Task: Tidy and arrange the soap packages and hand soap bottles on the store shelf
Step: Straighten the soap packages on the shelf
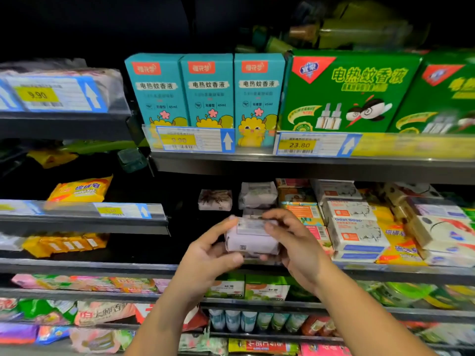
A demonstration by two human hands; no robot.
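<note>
A pale lilac soap package (253,240), its label unreadable, sat mid-frame before the middle shelf (102,268), gripped by the curled fingers (276,217) of the left hand (210,255) and right hand (295,242). At its right lay "Goat Soap" boxes (357,235). Above stood teal boxes (208,91) tagged 9.90 and green boxes (352,91) tagged 23.80.

A pale lilac, paper-wrapped soap package (253,240), white label on top, lies level, gripped between left hand (208,255) and right hand (295,242). Two similar wrapped bars (215,199) sit behind it on the shelf (154,268). White Goat Soap boxes (357,233) are stacked to its right.
</note>
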